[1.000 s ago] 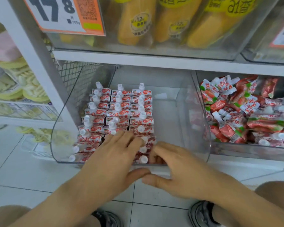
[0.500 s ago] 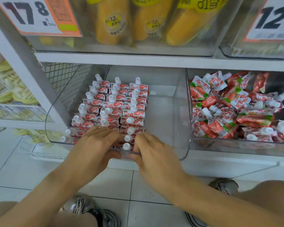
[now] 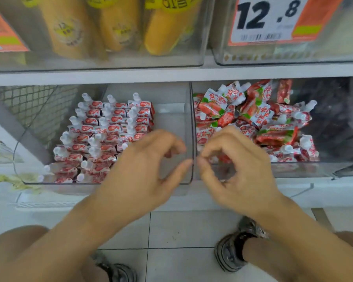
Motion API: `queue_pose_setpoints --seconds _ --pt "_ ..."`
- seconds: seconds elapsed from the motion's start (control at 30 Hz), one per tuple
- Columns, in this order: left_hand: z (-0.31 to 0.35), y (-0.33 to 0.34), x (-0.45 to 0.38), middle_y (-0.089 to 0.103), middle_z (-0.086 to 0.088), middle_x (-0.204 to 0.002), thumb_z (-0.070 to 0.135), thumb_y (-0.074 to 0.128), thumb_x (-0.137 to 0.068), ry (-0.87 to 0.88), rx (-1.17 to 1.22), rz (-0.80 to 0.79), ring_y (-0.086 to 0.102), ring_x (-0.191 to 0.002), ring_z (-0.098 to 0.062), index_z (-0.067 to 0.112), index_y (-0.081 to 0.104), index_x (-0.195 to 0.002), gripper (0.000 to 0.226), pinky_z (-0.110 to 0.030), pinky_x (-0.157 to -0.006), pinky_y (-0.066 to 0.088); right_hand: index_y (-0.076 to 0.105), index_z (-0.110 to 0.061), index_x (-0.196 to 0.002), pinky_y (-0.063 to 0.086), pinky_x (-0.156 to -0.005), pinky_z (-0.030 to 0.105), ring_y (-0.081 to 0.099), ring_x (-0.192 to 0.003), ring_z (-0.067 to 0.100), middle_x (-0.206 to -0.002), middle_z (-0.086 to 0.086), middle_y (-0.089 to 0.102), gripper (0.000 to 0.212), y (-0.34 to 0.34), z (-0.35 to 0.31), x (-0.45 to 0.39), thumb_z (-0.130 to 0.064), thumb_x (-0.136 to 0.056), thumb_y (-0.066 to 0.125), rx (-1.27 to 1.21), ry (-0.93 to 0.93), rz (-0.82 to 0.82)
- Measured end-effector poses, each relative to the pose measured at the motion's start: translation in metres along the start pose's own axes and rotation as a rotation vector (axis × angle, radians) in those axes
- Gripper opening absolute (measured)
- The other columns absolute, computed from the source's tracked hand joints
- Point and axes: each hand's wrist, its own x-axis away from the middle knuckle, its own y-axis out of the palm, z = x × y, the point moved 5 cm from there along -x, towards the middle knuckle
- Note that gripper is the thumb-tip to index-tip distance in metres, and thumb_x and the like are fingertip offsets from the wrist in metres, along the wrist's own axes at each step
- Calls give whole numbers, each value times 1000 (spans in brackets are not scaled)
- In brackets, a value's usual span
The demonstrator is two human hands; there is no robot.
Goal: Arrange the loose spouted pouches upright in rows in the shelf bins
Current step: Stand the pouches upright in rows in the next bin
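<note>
Red-and-white spouted pouches (image 3: 110,129) stand upright in three rows in the left part of a clear shelf bin (image 3: 189,110); its right part is bare. In the neighbouring clear bin (image 3: 314,169) a loose pile of the same pouches (image 3: 253,119) lies jumbled. My left hand (image 3: 143,169) hovers at the first bin's front right corner, fingers loosely curled, holding nothing. My right hand (image 3: 238,169) hovers before the front wall of the pile's bin, fingers curled, with nothing seen in it. Both hands are motion-blurred.
On the shelf above, a clear bin holds yellow packs (image 3: 118,27), and another carries a 12.8 price tag (image 3: 267,17). A wire mesh panel (image 3: 29,104) closes the left side. Below are the white tiled floor (image 3: 181,231) and my shoes (image 3: 232,253).
Both hands have come off the front pouches of the rows and moved right, toward the wall between the two bins. The view has shifted right as well.
</note>
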Motion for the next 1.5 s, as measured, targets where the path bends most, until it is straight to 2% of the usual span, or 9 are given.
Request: queue_pose_setpoints --seconds 0.13,0.23,0.37,0.47,0.6,0.83,1.03,1.3,1.5 --pt "44 65 -19 58 -2 -104 28 60 -88 223 -133 -145 56 -100 -22 14 59 -109 25 -36 -88 46 60 -13 -81 42 -64 21 51 -70 10 -78 -5 54 14 -41 59 14 -13 -75 72 120 138 -196" --pt "49 103 -31 59 -3 -96 29 77 -73 218 -355 -242 59 -88 -24 14 59 -105 40 -37 -73 53 57 -23 -80 43 -62 18 53 -70 4 -76 -12 54 30 -56 98 26 -25 -70 85 173 255 -455" --pt "45 132 -40 62 -4 -75 6 87 -42 192 -494 -328 63 -65 -26 10 63 -90 54 -30 -50 49 62 -23 -77 46 -63 23 52 -70 5 -75 -11 55 25 -58 111 32 -13 -71 85 219 211 -522" --pt "46 131 -46 65 -6 -76 -4 77 -52 158 -452 -320 66 -69 -30 9 66 -88 40 -33 -50 49 63 -23 -103 49 -68 37 55 -89 19 -91 -4 57 29 -49 108 37 -23 -78 78 366 170 -556" --pt "47 126 -49 65 -3 -77 6 80 -65 157 -435 -276 66 -72 -31 13 64 -87 28 -34 -48 46 58 -23 -83 35 -59 29 59 -84 24 -82 -4 62 24 -47 105 33 -17 -75 80 444 81 -545" --pt "55 120 -48 63 -7 -72 3 75 -66 197 -386 -198 64 -69 -33 10 62 -80 21 -39 -49 53 60 -16 -84 53 -71 45 58 -85 30 -86 2 58 18 -50 104 39 -10 -79 76 393 26 -534" --pt "57 97 -54 61 -1 -73 3 81 -60 100 -384 -99 63 -70 -30 18 61 -78 30 -29 -51 44 68 -12 -86 48 -71 36 57 -80 29 -84 4 59 5 -69 87 23 -14 -81 67 324 -23 -362" --pt "54 113 -22 63 5 -84 8 74 -74 -38 -403 -342 65 -81 -25 26 60 -85 25 -37 -57 53 62 -19 -77 53 -62 38 57 -75 23 -77 -4 57 30 -47 81 56 -3 -63 83 362 -15 -577" --pt "60 112 -11 60 10 -103 46 56 -90 -91 -279 -492 58 -98 -15 28 61 -101 21 -29 -77 45 66 -31 -86 50 -74 29 56 -78 3 -82 -17 62 12 -53 81 49 -42 -84 70 153 133 -876"
